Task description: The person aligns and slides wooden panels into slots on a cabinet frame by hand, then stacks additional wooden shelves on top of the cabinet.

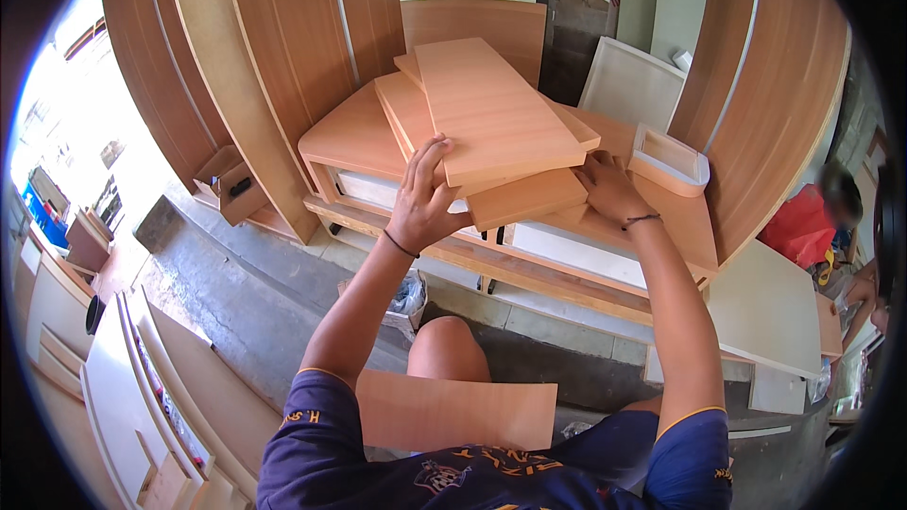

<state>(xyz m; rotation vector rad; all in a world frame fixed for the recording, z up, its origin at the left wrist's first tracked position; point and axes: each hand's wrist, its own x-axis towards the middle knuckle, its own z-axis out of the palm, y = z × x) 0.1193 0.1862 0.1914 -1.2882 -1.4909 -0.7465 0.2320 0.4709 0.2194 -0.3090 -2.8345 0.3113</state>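
Note:
Several wood-coloured boards lie in a skewed stack on a low wooden cabinet (354, 137). The top board (501, 113) slants away from me. My left hand (425, 196) grips its near left corner, with the fingers on the edge and the thumb stretched below it. Under its near end, a smaller board (527, 200) sticks out towards me. At that board's right end is my right hand (614, 191), its fingers closed about the edge and partly hidden by the stack. Another flat board (458, 411) rests across my lap.
Tall wooden panels (293, 28) rise at the left, and a curved one (775, 66) at the right. A small tray-like wooden piece (669, 159) sits right of the stack. White panels (123, 397) lean at lower left. Another person (855, 293) is at the far right.

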